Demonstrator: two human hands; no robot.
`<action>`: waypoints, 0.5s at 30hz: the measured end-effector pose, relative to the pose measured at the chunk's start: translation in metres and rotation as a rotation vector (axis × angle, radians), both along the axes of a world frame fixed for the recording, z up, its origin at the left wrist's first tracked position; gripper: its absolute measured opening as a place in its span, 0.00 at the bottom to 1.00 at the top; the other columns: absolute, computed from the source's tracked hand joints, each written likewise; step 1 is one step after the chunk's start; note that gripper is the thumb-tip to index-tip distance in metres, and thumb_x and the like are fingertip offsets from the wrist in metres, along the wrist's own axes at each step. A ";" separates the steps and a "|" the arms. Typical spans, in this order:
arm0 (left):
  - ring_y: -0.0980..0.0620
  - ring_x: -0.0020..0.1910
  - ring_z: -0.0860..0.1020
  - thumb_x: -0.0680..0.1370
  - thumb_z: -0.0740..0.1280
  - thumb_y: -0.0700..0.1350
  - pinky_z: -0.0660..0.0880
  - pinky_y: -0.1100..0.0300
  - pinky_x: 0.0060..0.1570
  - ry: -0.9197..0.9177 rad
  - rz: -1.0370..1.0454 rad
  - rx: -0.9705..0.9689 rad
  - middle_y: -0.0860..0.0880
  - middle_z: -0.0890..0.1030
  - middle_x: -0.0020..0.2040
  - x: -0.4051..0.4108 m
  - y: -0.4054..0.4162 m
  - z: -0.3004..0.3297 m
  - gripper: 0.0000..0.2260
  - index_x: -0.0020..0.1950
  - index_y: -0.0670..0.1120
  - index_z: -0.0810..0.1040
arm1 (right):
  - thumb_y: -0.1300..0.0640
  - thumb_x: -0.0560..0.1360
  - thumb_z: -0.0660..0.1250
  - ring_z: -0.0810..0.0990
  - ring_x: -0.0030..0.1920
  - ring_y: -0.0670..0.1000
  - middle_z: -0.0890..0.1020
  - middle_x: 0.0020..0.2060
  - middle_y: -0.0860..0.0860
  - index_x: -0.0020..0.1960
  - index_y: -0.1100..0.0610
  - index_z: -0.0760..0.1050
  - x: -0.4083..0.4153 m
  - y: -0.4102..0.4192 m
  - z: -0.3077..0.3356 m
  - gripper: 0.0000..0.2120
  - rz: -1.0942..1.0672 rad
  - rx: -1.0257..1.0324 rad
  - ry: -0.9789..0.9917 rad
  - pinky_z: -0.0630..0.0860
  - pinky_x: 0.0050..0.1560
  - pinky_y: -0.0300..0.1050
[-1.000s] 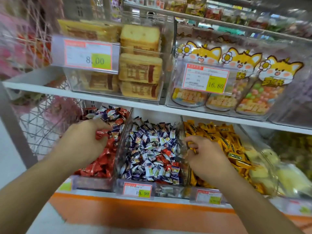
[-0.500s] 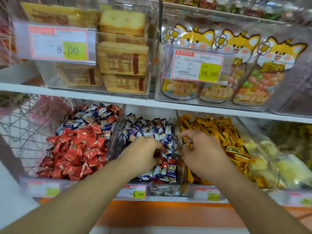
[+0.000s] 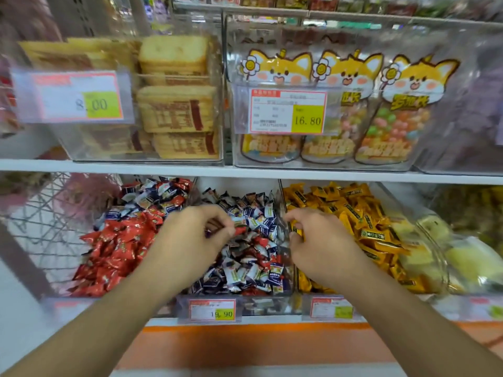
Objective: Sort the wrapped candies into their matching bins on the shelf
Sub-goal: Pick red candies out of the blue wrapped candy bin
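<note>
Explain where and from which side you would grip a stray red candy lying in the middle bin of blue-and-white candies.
Probably pinch the red candy by a crimped wrapper end, from above: the middle bin is open on top and the candy lies loose on the heap, with neighbours packed close around it.

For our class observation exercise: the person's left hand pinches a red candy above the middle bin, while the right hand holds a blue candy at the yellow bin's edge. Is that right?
One detail is wrong. The head view shows the right hand holding a yellow candy, not a blue one, at the yellow bin. The rest holds: the left hand pinches a red candy above the middle bin.
</note>
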State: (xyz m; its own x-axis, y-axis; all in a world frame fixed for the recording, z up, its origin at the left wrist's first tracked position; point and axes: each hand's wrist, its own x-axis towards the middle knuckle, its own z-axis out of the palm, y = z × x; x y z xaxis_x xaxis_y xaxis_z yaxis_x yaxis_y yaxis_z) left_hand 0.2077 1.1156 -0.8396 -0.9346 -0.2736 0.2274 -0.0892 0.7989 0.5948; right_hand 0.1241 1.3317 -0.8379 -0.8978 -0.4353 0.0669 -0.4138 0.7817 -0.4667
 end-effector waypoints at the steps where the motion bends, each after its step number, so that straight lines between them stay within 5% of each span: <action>1: 0.69 0.41 0.78 0.78 0.73 0.51 0.71 0.74 0.32 0.026 0.042 0.006 0.63 0.82 0.39 0.011 -0.010 0.008 0.05 0.42 0.59 0.81 | 0.58 0.83 0.64 0.81 0.56 0.50 0.76 0.69 0.50 0.72 0.48 0.73 0.001 -0.001 0.000 0.18 -0.009 0.000 -0.001 0.79 0.49 0.40; 4: 0.61 0.37 0.80 0.77 0.74 0.50 0.73 0.65 0.36 0.099 0.172 -0.043 0.62 0.83 0.41 0.040 -0.042 0.023 0.06 0.41 0.59 0.81 | 0.58 0.83 0.63 0.80 0.45 0.47 0.76 0.69 0.51 0.74 0.48 0.72 0.005 -0.004 0.001 0.20 -0.037 -0.005 -0.010 0.79 0.41 0.38; 9: 0.48 0.49 0.83 0.75 0.74 0.49 0.75 0.55 0.45 -0.025 0.292 -0.210 0.55 0.84 0.54 0.063 -0.074 0.015 0.08 0.53 0.58 0.83 | 0.59 0.84 0.62 0.82 0.36 0.51 0.76 0.68 0.52 0.72 0.48 0.73 0.013 -0.007 0.005 0.18 -0.054 -0.028 -0.047 0.81 0.33 0.45; 12: 0.51 0.54 0.81 0.76 0.74 0.46 0.75 0.55 0.54 0.033 0.154 -0.223 0.55 0.82 0.55 0.060 -0.066 0.010 0.10 0.56 0.55 0.83 | 0.60 0.83 0.63 0.84 0.38 0.55 0.77 0.61 0.50 0.70 0.47 0.74 0.015 -0.010 0.007 0.17 -0.072 -0.038 -0.056 0.83 0.36 0.52; 15: 0.63 0.49 0.77 0.77 0.73 0.47 0.74 0.63 0.55 0.059 0.015 -0.204 0.62 0.79 0.53 0.045 -0.043 0.008 0.09 0.56 0.58 0.83 | 0.61 0.82 0.63 0.83 0.35 0.57 0.75 0.53 0.48 0.69 0.47 0.75 0.013 -0.011 0.004 0.18 -0.082 -0.038 -0.054 0.82 0.35 0.53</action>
State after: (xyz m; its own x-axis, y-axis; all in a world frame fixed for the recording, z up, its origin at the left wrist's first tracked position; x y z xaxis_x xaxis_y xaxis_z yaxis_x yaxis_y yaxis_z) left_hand 0.2528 1.0721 -0.8315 -0.9143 -0.2302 0.3334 -0.0722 0.9022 0.4252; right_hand 0.1368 1.3208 -0.8335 -0.9332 -0.3580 0.0320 -0.3221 0.7934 -0.5165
